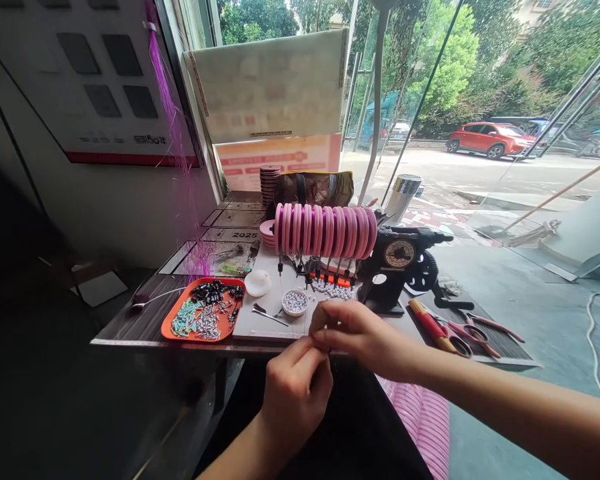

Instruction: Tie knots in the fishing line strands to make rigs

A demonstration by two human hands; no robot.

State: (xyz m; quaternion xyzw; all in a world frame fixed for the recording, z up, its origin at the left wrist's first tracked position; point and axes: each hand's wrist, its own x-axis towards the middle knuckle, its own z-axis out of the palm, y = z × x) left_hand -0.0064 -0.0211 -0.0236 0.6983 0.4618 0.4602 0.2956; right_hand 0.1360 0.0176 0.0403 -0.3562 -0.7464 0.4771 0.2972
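On my feed, the left hand (296, 381) and right hand (354, 333) meet over the near edge of the tabletop (130, 325), fingertips pinched narrow; I cannot tell what, if anything, sits between them. Just beyond, I see the white dish (295, 314) of beads (295, 301) near the white board's (247, 325) front edge, pink spools (325, 231) behind, and the orange tray (167, 325) toward the tabletop's near left corner.

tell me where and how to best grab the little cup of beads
Likely best by opposite sides of the rim of the bead cup, from the near side: it stands upright, filled with loose white beads, so keep it level; pink spools are mounted beyond it.
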